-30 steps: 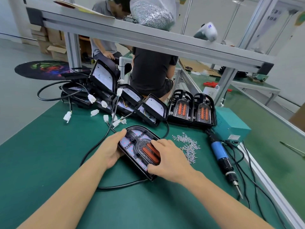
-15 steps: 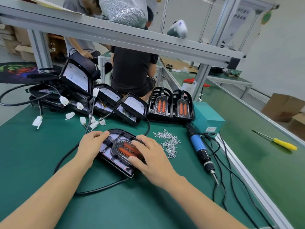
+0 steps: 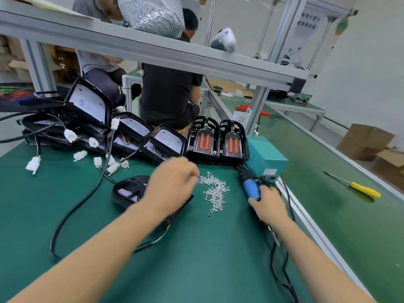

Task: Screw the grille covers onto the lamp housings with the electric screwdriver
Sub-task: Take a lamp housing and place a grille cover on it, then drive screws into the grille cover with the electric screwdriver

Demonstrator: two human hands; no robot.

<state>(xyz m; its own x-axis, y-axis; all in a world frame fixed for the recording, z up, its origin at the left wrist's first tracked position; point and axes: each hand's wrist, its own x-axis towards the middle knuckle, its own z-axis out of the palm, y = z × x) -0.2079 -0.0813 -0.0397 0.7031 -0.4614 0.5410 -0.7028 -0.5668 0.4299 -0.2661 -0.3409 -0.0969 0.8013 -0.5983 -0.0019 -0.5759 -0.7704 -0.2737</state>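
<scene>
Far left of both hands: row of open lamp housings point(image 3: 87, 106) leaning at the back of the green desk point(image 3: 196, 259), white connectors point(image 3: 79, 155) and black cables point(image 3: 74, 208) trailing in front.

Left hand point(image 3: 172, 182) is above the lamp housing being worked point(image 3: 129, 189), covering most of it. Left fingers point(image 3: 192, 171) curled, tips right at the near edge of the loose screw pile point(image 3: 215, 192); motion blur, can't tell if they pinch a screw.

Behind the screws: two lamps with grille covers fitted point(image 3: 217, 141), upright, side by side, touching a teal box point(image 3: 265, 156) on their right.

Right hand point(image 3: 270, 206) grips the electric screwdriver point(image 3: 251, 186), fingers wrapped around the barrel just below the blue section, tool lying on the desk, bit end toward the camera.

Well right of the right hand: yellow-handled screwdriver point(image 3: 363, 190) on the next desk.
</scene>
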